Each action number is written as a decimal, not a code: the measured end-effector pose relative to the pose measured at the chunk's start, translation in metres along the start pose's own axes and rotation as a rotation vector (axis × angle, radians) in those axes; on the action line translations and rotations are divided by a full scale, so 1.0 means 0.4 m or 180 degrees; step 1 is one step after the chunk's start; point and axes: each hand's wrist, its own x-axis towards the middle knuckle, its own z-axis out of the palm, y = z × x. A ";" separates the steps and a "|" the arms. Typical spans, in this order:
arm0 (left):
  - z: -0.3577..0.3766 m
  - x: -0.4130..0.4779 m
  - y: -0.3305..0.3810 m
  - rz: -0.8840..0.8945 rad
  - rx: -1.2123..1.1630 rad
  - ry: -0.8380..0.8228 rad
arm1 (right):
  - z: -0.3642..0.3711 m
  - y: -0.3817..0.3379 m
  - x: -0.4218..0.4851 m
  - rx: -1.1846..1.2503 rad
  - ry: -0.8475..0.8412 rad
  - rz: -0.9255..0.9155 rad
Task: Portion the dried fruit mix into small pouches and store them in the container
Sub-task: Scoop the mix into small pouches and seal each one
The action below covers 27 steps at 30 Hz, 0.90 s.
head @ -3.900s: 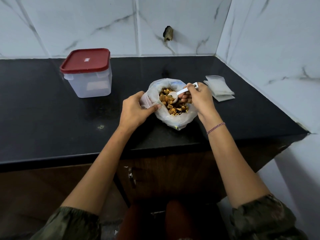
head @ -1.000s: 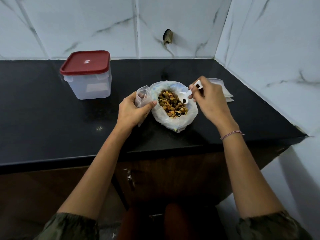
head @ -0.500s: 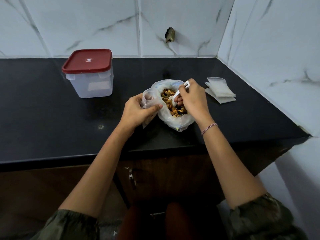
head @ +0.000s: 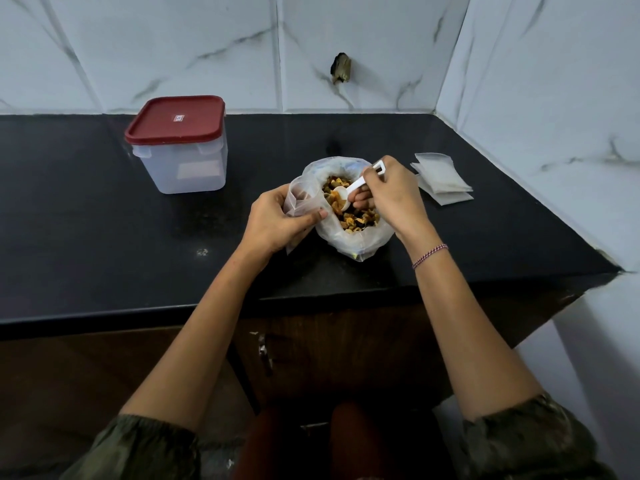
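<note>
An open clear plastic bag (head: pixel 360 242) full of dried fruit mix (head: pixel 356 216) sits on the black counter (head: pixel 104 220). My left hand (head: pixel 277 223) holds a small clear pouch (head: pixel 303 199) with its mouth open, right beside the bag's left rim. My right hand (head: pixel 391 195) grips a white plastic scoop (head: pixel 349 192) by its handle; the scoop's bowl carries some fruit and hovers over the mix close to the pouch. A clear container with a red lid (head: pixel 178 143), closed, stands at the back left.
A small stack of empty pouches (head: pixel 441 181) lies to the right of the bag, near the tiled side wall (head: pixel 554 116). The counter's front edge (head: pixel 138 315) runs below my forearms, with a dark cabinet underneath.
My right hand dipped the scoop into the mix and now lifts it loaded toward the pouch. My left hand keeps the pouch beside the bag.
</note>
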 end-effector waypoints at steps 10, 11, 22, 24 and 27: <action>-0.003 0.004 -0.005 0.0018 0.0140 0.0095 | 0.022 -0.003 0.004 0.0454 -0.0251 0.0331; -0.002 0.005 -0.005 0.0008 0.0124 0.0093 | 0.020 -0.005 0.005 0.0625 -0.0240 0.0444; -0.005 0.010 -0.016 -0.0050 -0.0025 0.0199 | 0.020 0.003 0.010 0.1245 0.0130 0.0806; -0.006 0.010 -0.009 -0.0087 -0.0035 0.0209 | 0.019 -0.002 0.006 0.1238 0.0222 0.0778; -0.010 0.008 0.007 -0.0085 -0.0020 0.0265 | 0.015 -0.011 0.003 0.1249 0.0332 0.0788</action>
